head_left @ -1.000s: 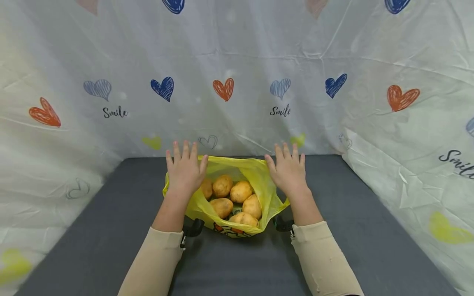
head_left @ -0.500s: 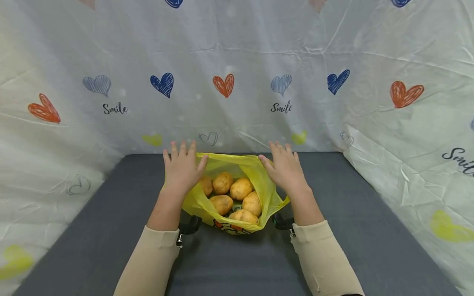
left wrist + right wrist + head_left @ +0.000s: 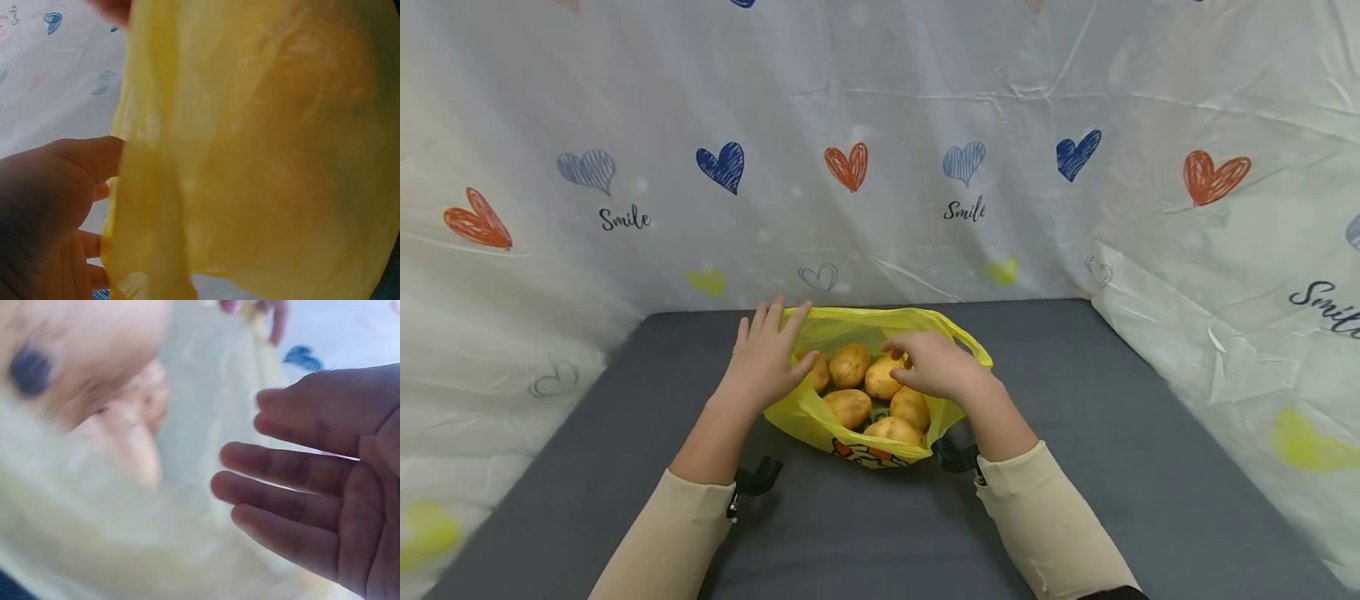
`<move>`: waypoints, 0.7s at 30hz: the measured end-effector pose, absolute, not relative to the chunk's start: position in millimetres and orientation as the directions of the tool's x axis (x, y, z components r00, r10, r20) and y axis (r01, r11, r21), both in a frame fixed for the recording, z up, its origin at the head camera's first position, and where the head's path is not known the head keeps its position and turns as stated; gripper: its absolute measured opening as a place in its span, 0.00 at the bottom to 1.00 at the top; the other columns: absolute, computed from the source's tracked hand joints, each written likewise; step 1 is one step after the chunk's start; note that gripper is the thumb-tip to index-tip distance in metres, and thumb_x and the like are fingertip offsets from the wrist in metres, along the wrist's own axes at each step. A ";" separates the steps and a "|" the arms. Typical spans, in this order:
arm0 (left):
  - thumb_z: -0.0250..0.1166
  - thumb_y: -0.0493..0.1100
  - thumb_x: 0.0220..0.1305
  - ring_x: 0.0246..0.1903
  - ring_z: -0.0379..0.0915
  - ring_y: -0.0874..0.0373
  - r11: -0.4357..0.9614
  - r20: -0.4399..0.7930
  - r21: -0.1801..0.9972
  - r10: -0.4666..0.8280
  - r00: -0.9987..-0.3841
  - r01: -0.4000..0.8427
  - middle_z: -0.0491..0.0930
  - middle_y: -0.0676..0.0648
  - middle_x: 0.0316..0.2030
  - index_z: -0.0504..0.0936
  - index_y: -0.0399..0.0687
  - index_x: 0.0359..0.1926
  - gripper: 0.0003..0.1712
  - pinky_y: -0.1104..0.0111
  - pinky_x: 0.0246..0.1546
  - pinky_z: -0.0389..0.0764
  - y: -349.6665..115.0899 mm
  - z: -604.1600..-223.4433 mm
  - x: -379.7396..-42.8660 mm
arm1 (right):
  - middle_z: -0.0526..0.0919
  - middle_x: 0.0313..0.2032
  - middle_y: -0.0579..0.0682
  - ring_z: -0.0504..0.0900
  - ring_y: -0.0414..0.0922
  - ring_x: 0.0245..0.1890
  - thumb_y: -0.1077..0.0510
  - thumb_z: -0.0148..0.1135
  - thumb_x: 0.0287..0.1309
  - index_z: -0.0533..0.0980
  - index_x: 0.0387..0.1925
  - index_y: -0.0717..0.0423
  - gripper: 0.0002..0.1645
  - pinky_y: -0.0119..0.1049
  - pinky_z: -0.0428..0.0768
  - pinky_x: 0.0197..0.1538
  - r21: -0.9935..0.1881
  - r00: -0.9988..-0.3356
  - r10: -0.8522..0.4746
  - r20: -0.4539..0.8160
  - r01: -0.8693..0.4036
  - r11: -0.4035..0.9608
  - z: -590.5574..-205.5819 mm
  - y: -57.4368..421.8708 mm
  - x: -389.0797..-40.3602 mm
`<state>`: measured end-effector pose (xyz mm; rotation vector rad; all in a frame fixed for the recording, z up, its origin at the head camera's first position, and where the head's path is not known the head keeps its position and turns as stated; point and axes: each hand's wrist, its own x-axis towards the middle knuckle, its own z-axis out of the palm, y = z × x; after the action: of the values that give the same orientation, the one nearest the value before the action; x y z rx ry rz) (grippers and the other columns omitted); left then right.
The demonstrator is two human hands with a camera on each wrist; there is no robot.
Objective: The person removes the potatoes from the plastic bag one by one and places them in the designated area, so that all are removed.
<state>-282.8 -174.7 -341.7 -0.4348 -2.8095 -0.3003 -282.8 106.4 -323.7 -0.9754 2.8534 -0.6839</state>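
Note:
A yellow plastic bag (image 3: 805, 427) sits upright on the table with its mouth spread wide, and several potatoes (image 3: 848, 408) lie inside. My left hand (image 3: 763, 358) is at the bag's left rim with fingers extended. In the left wrist view the bag's wall (image 3: 262, 156) covers part of that hand (image 3: 47, 194), so its touch on the film is unclear. Over the right part of the mouth is my right hand (image 3: 942, 365), its fingers bent loosely above the potatoes. The right wrist view shows that hand (image 3: 312, 487) empty beside a blurred potato (image 3: 87, 344).
The dark grey tabletop (image 3: 1075, 417) extends around the bag on both sides and in front. Behind and beside it hangs a white sheet (image 3: 895, 237) printed with hearts and "Smile". A black wrist-camera mount (image 3: 760, 475) sits under each wrist.
My right hand has swung left from the bag's right rim to above the potatoes, its fingers bending. My left hand has turned inward at the left rim. The potatoes stay put.

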 end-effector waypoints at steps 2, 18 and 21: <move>0.65 0.53 0.72 0.76 0.37 0.27 0.935 0.310 0.144 0.269 -0.912 0.325 0.42 0.28 0.78 0.53 0.51 0.82 0.46 0.30 0.70 0.43 -173.7 -343.7 -285.8 | 0.83 0.54 0.55 0.82 0.53 0.50 0.61 0.64 0.68 0.77 0.64 0.59 0.24 0.44 0.82 0.48 -0.439 -0.821 -0.570 0.032 -0.524 0.730 -331.7 108.2 -288.4; 0.75 0.44 0.59 0.78 0.23 0.32 0.884 0.247 0.124 0.412 -0.877 0.450 0.36 0.33 0.80 0.70 0.47 0.71 0.41 0.32 0.72 0.33 -190.2 -358.5 -294.1 | 0.80 0.58 0.52 0.78 0.47 0.49 0.65 0.78 0.49 0.77 0.63 0.58 0.37 0.43 0.80 0.51 -0.428 -0.869 -0.437 -0.231 -0.313 0.848 -347.0 121.7 -296.9; 0.75 0.44 0.59 0.78 0.21 0.32 0.893 0.211 0.148 0.392 -0.895 0.426 0.34 0.33 0.80 0.65 0.43 0.75 0.45 0.32 0.72 0.31 -190.3 -357.7 -296.4 | 0.80 0.57 0.52 0.77 0.47 0.49 0.63 0.81 0.47 0.77 0.64 0.58 0.41 0.43 0.79 0.54 -0.447 -0.849 -0.447 -0.280 -0.297 0.844 -352.5 126.8 -302.2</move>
<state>-296.4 -190.3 -357.7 -0.6285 -2.8838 -0.2850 -302.2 126.8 -352.5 -0.5559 2.6446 -0.5556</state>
